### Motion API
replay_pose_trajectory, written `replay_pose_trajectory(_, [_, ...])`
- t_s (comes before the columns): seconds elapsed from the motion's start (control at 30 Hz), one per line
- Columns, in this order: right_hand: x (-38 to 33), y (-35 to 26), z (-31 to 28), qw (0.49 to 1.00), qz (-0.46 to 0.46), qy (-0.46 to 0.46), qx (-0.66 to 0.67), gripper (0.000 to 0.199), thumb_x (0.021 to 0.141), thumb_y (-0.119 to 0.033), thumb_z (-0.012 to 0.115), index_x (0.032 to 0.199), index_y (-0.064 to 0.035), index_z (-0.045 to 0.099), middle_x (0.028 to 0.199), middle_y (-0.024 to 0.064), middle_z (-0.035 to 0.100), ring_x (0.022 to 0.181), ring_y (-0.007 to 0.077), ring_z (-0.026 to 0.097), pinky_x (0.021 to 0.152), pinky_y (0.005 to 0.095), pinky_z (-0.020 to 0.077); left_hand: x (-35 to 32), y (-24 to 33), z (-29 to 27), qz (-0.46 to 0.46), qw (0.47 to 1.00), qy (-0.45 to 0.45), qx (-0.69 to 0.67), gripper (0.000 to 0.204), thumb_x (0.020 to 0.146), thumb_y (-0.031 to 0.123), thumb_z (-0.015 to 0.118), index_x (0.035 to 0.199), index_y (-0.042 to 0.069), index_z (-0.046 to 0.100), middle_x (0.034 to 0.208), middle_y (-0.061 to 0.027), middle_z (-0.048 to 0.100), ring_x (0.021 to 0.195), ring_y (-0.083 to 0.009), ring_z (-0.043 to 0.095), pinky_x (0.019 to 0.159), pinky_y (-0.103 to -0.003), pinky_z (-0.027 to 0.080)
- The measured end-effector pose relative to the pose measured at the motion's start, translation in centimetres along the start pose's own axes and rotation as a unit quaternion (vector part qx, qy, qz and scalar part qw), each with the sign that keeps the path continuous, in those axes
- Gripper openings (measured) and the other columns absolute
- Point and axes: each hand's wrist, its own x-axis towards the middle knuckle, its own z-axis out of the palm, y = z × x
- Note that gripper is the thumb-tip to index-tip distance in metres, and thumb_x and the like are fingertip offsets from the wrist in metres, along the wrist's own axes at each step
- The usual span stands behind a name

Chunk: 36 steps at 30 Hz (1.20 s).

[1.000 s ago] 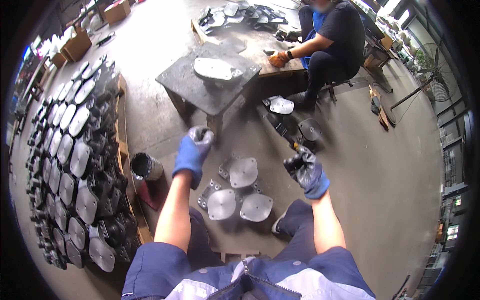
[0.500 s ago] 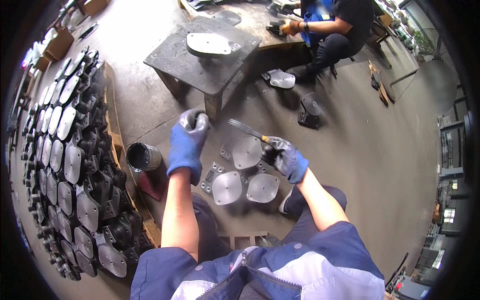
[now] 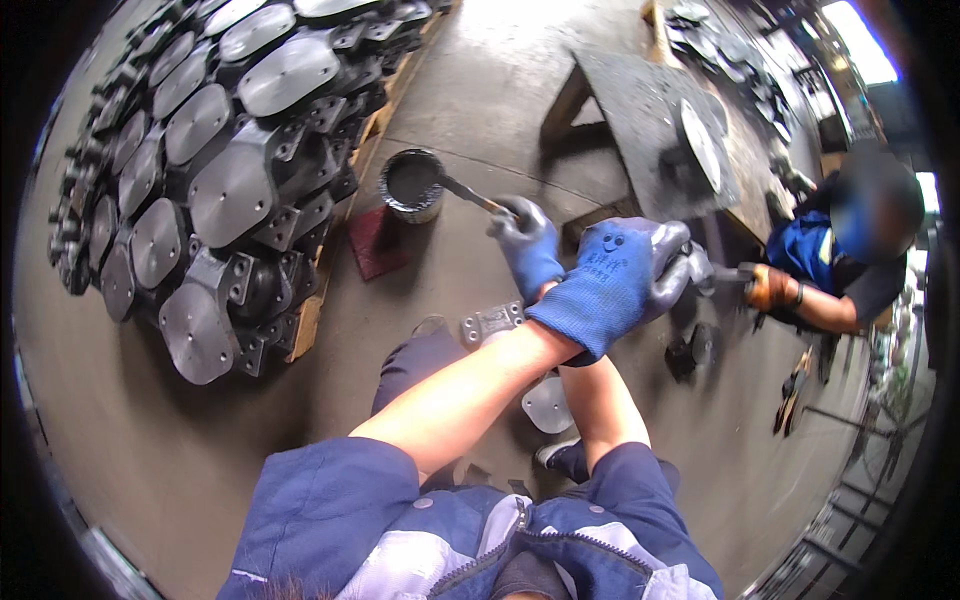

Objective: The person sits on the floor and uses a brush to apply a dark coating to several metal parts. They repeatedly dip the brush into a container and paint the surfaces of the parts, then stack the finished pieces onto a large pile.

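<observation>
My forearms cross, the left one over the right. My right hand (image 3: 525, 245), in a blue glove with grey coated fingers, grips the handle of a paintbrush (image 3: 478, 197). The brush slants down to the right rim of a can of dark paint (image 3: 412, 212), and its bristles are over or inside the can. My left hand (image 3: 625, 275), in a matching glove, is farther right with curled fingers; whether it holds something is hidden. Below my arms, a metal part with a rounded plate (image 3: 548, 405) and a bracket with holes (image 3: 488, 323) lie on the floor, partly covered.
Stacked plate-and-bracket parts (image 3: 235, 190) fill a wooden pallet (image 3: 330, 245) at left. A reddish flat piece (image 3: 378, 243) lies by the can. A dark low table (image 3: 640, 110) bears a plate (image 3: 700, 145). A seated co-worker (image 3: 830, 240) wearing orange gloves works at right.
The view has turned left. My right hand has carried the brush leftward to the can, passing under my left arm. My left hand now lies across and to the right, still curled.
</observation>
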Motion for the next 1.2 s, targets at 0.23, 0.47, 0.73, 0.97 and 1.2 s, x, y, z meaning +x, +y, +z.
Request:
replay_pose_trajectory(0.23, [7.7, 0.3, 8.6, 0.806, -0.139, -0.073, -0.57, 0.022, 0.081, -0.018, 0.061, 0.099, -0.0182, 0.071, 0.093, 0.0129, 0.07, 0.091, 0.0322, 0.067, 0.078, 0.0436, 0.0515, 2.1, -1.1, -2.8, -0.021, 0.993, 0.105, -0.05, 0.026, 0.082, 0.02, 0.062, 0.101, 0.003, 0.068, 0.084, -0.0201, 0.068, 0.078, -0.0383, 0.066, 0.071, -0.045, 0.053])
replay_pose_trajectory(0.47, [9.1, 1.6, 9.1, 0.801, -0.257, -0.131, -0.525, 0.013, 0.081, -0.018, 0.059, 0.09, -0.0149, 0.069, 0.082, 0.013, 0.068, 0.084, 0.0342, 0.067, 0.071, 0.0478, 0.0499, 2.3, -1.8, -5.6, -0.052, 0.985, 0.151, -0.066, 0.026, 0.083, 0.022, 0.061, 0.099, 0.003, 0.067, 0.082, -0.0214, 0.067, 0.079, -0.0391, 0.066, 0.069, -0.047, 0.052])
replay_pose_trajectory(0.73, [3.9, 2.1, 7.3, 0.679, -0.363, -0.16, -0.618, 0.017, 0.088, -0.019, 0.055, 0.096, -0.0199, 0.069, 0.074, 0.0099, 0.065, 0.072, 0.0321, 0.064, 0.066, 0.0479, 0.047, 1.9, -1.9, -5.7, -0.053, 0.98, 0.168, -0.089, 0.025, 0.084, 0.023, 0.061, 0.1, 0.005, 0.067, 0.088, -0.0207, 0.067, 0.085, -0.0367, 0.066, 0.074, -0.045, 0.052])
replay_pose_trajectory(0.97, [5.5, 6.8, 7.7, 0.986, 0.018, 0.016, -0.165, 0.019, 0.09, -0.011, 0.063, 0.107, -0.007, 0.069, 0.089, 0.0145, 0.072, 0.073, 0.0225, 0.071, 0.066, 0.0366, 0.0551, 2.4, -0.2, -5.9, -0.012, 0.98, 0.183, -0.078, 0.022, 0.082, 0.021, 0.061, 0.093, 0.005, 0.069, 0.085, -0.0178, 0.068, 0.079, -0.0352, 0.066, 0.072, -0.043, 0.053])
replay_pose_trajectory(1.2, [4.5, 8.1, 2.7, 0.925, 0.346, -0.071, 0.142, 0.021, 0.095, -0.018, 0.053, 0.101, -0.0041, 0.066, 0.083, 0.0072, 0.068, 0.071, 0.0177, 0.064, 0.064, 0.0293, 0.0518, 2.8, -1.3, -2.8, 0.067, 0.971, 0.215, -0.079, 0.018, 0.083, 0.02, 0.063, 0.093, 0.006, 0.068, 0.081, -0.0177, 0.068, 0.075, -0.0348, 0.067, 0.069, -0.043, 0.053])
